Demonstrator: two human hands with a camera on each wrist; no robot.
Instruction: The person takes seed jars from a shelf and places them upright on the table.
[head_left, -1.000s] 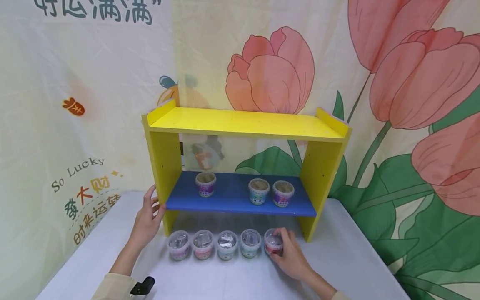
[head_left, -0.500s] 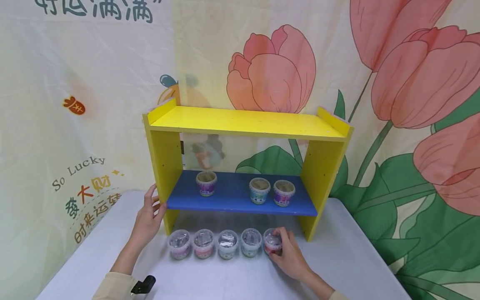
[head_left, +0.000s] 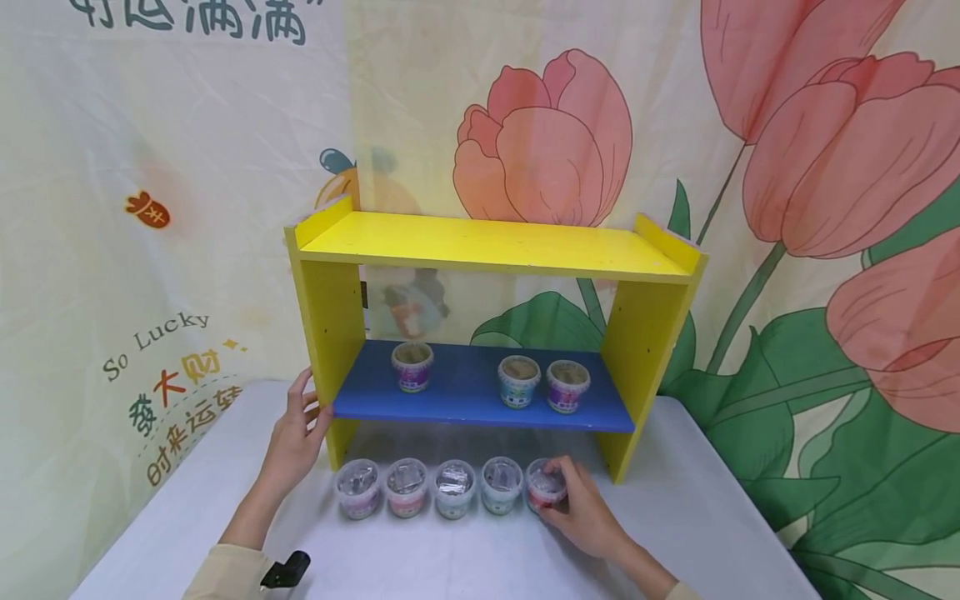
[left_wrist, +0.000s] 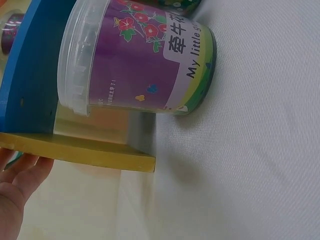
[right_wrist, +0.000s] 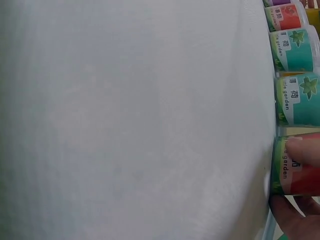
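Observation:
My right hand (head_left: 585, 512) grips a small red plastic tub (head_left: 542, 492) with a clear lid, at the right end of a row on the table. In the right wrist view, the thumb and fingers lie on either side of this tub (right_wrist: 302, 177), which stands at the table surface. My left hand (head_left: 296, 437) holds the left side panel of a yellow and blue shelf (head_left: 495, 246), thumb at its front edge. Fingers (left_wrist: 35, 172) show against the panel's outer side in the left wrist view. Closest to that hand is a purple tub (head_left: 358, 490).
Between the end tubs stand a red tub (head_left: 407, 489) and two teal tubs (head_left: 454, 491). On the blue board (head_left: 457, 392) are a purple tub (head_left: 412, 368) at left, and a teal tub (head_left: 518, 383) and another purple tub (head_left: 567, 387) at right. A printed cloth (head_left: 225, 275) hangs behind.
The view shifts very slightly. The red tub in my right hand sits a touch further left than a second ago; the left hand stays on the shelf panel.

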